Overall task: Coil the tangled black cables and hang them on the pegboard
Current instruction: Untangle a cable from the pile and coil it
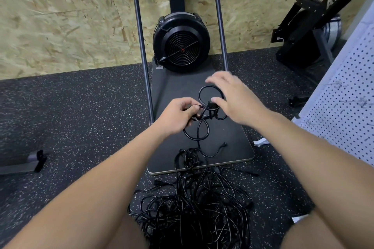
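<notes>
1 cable in hand above the dark base plate; step judged: coiling, first loops formed. Left hand: fingers curled, pinching the gathered loops at their crossing. Right hand: fingers spread and loose, hovering over the upper loop, thumb touching the plug. Remaining tangle: heaped on the floor between the knees. Pegboard: at right, leaning. Next move calls for laying another loop into the left grip.

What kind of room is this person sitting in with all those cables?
Probably a gym or its storage corner: speckled rubber flooring, a black fan-wheel exercise machine against a chipboard wall, and another machine lettered "AIR". A white pegboard stands at right.
</notes>
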Demonstrator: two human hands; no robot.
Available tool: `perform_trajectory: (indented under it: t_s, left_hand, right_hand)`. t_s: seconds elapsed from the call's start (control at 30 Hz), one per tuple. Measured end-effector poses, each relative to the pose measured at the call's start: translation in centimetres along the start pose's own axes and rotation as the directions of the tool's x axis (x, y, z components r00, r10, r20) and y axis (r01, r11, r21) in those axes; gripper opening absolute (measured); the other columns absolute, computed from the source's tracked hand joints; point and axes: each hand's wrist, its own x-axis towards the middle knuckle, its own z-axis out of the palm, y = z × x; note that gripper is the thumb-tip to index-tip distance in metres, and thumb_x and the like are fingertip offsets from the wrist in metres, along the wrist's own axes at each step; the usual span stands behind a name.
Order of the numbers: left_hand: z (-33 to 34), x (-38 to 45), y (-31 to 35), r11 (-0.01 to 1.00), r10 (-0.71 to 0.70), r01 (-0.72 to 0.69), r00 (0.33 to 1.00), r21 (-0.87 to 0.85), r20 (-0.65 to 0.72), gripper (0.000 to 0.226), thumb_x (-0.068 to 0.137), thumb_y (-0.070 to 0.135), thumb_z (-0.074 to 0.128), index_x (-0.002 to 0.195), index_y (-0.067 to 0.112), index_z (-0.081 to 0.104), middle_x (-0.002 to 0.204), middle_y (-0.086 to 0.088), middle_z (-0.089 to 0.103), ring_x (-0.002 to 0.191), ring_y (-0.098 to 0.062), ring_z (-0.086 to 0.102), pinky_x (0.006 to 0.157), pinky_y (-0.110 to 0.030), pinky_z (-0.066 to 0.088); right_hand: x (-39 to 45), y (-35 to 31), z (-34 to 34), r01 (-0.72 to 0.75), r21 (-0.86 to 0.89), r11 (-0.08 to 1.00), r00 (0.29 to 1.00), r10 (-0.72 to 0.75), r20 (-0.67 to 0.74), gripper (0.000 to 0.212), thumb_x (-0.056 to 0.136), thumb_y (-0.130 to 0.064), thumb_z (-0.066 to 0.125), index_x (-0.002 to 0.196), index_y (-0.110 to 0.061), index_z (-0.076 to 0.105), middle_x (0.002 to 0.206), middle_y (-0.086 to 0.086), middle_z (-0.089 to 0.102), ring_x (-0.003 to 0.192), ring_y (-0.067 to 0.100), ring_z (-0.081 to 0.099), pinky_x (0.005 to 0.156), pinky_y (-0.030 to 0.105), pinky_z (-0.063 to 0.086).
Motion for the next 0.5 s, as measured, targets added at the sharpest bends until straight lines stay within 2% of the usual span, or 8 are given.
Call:
perform_trajectory:
  t_s: [0.07,0.13,0.17,0.27,0.33,0.37,0.43,0.5]
  left_hand:
    - [-0.1,0.1,0.0,0.999,-0.021,0.021,1.000,-0.031,-0.020,0.020,0.113,0.015,0.058,0.110,0.011,0.077,0.081,0.001,0.075,0.068,-0.017,0.074,0.052,-0.025,0.044]
    - [-0.2,0.2,0.0,0.999,-0.023,0.021,0.999,-0.046,-0.037,0.020,0.114,0.015,0.058,0.111,0.011,0.077,0.081,-0.001,0.076,0.083,-0.031,0.081,0.050,-0.022,0.043]
    - [-0.3,0.2,0.0,0.999,-0.015,0.013,0.999,-0.044,-0.039,0.019,0.114,0.015,0.058,0.111,0.011,0.076,0.081,-0.001,0.076,0.083,-0.033,0.081,0.049,-0.022,0.042]
    - [-0.3,0.2,-0.2,1.000,-0.009,0.008,0.999,-0.014,-0.043,0.018,0.114,0.014,0.058,0.109,0.009,0.074,0.075,0.004,0.076,0.058,-0.014,0.069,0.050,-0.023,0.042]
    - [-0.2,0.1,-0.3,1.000,-0.002,0.003,0.999,0.015,-0.032,0.018,0.113,0.014,0.058,0.110,0.011,0.076,0.082,0.004,0.080,0.052,-0.014,0.057,0.052,-0.025,0.044]
    - [-0.2,0.1,-0.4,1.000,-0.002,0.003,1.000,0.004,-0.020,0.020,0.113,0.013,0.058,0.112,0.011,0.078,0.089,0.003,0.082,0.053,-0.016,0.057,0.052,-0.024,0.045]
    - [-0.5,0.0,-0.8,0.998,-0.026,0.026,1.000,-0.053,-0.012,0.022,0.114,0.012,0.057,0.117,0.011,0.079,0.100,0.002,0.083,0.061,-0.020,0.068,0.054,-0.023,0.044]
    - [-1.1,-0.1,-1.0,0.993,-0.059,0.056,0.998,-0.101,-0.025,0.024,0.114,0.015,0.057,0.118,0.017,0.080,0.110,0.004,0.082,0.072,-0.021,0.076,0.058,-0.031,0.040]
  right_hand:
    - [-0.1,-0.4,-0.1,0.026,0.040,0.999,0.993,-0.022,-0.115,0.065,0.100,-0.024,0.078,0.156,-0.028,0.046,0.152,-0.005,0.042,0.137,0.024,0.046,0.116,0.047,0.043]
    - [0.0,-0.3,0.0,0.101,0.086,0.991,0.991,-0.093,-0.096,0.053,0.098,-0.019,0.079,0.146,-0.030,0.059,0.141,-0.007,0.049,0.130,0.020,0.046,0.115,0.046,0.042]
    - [0.0,-0.2,0.1,0.146,0.102,0.984,0.989,-0.142,-0.042,0.046,0.099,-0.019,0.079,0.141,-0.030,0.065,0.137,-0.009,0.053,0.126,0.018,0.047,0.113,0.045,0.041]
    - [-0.4,-0.3,0.4,0.178,0.188,0.966,0.969,-0.205,0.137,0.035,0.101,-0.026,0.079,0.135,-0.034,0.072,0.129,-0.014,0.063,0.112,0.013,0.055,0.101,0.036,0.044]
    - [-0.4,-0.3,0.6,0.182,0.219,0.959,0.962,-0.220,0.162,0.018,0.100,-0.030,0.080,0.117,-0.032,0.078,0.114,-0.013,0.064,0.091,0.005,0.058,0.088,0.037,0.050]
    - [-0.3,-0.2,0.6,0.189,0.201,0.961,0.961,-0.223,0.164,0.009,0.100,-0.032,0.079,0.109,-0.031,0.080,0.107,-0.012,0.064,0.085,0.003,0.057,0.085,0.040,0.052]
    - [0.0,0.1,0.3,0.162,0.238,0.958,0.973,-0.195,0.123,0.006,0.100,-0.031,0.079,0.102,-0.026,0.081,0.099,-0.010,0.066,0.083,0.005,0.060,0.082,0.041,0.053]
    - [0.2,0.8,-0.2,0.032,0.408,0.913,0.997,-0.055,0.045,0.005,0.099,-0.023,0.082,0.099,-0.018,0.082,0.089,-0.003,0.075,0.080,0.015,0.071,0.076,0.035,0.057]
